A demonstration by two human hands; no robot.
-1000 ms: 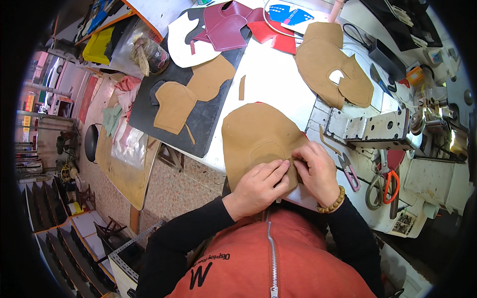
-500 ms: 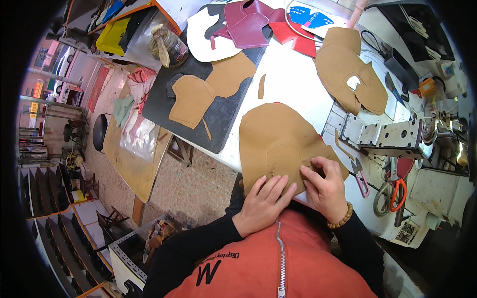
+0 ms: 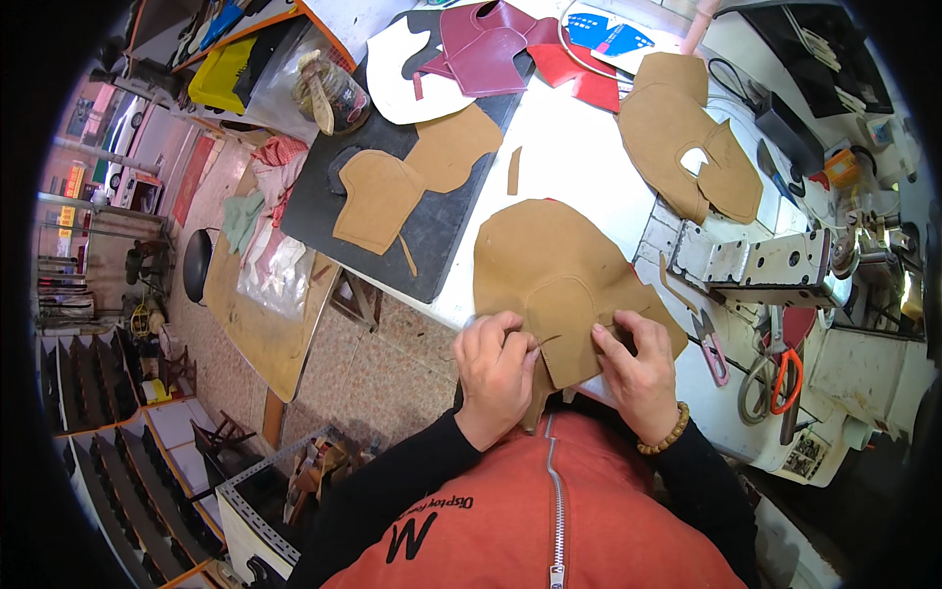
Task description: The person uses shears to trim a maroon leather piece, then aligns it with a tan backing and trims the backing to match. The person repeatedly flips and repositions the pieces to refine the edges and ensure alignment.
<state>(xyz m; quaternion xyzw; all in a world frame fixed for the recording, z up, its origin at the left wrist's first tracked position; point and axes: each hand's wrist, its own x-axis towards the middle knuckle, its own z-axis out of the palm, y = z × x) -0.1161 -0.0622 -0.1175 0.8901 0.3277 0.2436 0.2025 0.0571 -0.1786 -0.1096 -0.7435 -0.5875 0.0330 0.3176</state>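
Note:
A large tan leather piece (image 3: 530, 245) with a curved stitched line and a tongue-like flap lies at the table's near edge, partly hanging toward me. Some red shows under its right edge. My left hand (image 3: 494, 378) is closed at the left side of the flap, fingertips pinched where a short dark thread (image 3: 549, 340) sticks out. On the flap's other side my right hand (image 3: 638, 371) has thumb and forefinger close together on the leather, beside another loose thread end. Whether the right fingers grip leather or thread is hidden. A beaded bracelet (image 3: 667, 429) circles the right wrist.
Tan stitched pieces lie on the black mat (image 3: 392, 270) and at the far right (image 3: 667, 128). Maroon leather (image 3: 486, 49) and a white piece (image 3: 392, 88) sit at the back. Right: a sewing machine arm (image 3: 765, 270), pink-handled snips (image 3: 712, 353), orange-handled scissors (image 3: 785, 383).
My left hand has gone from lying flat on the leather to a pinch, farther left and slightly up. The flap's lower end now shows between the hands. My right hand stays nearly in place.

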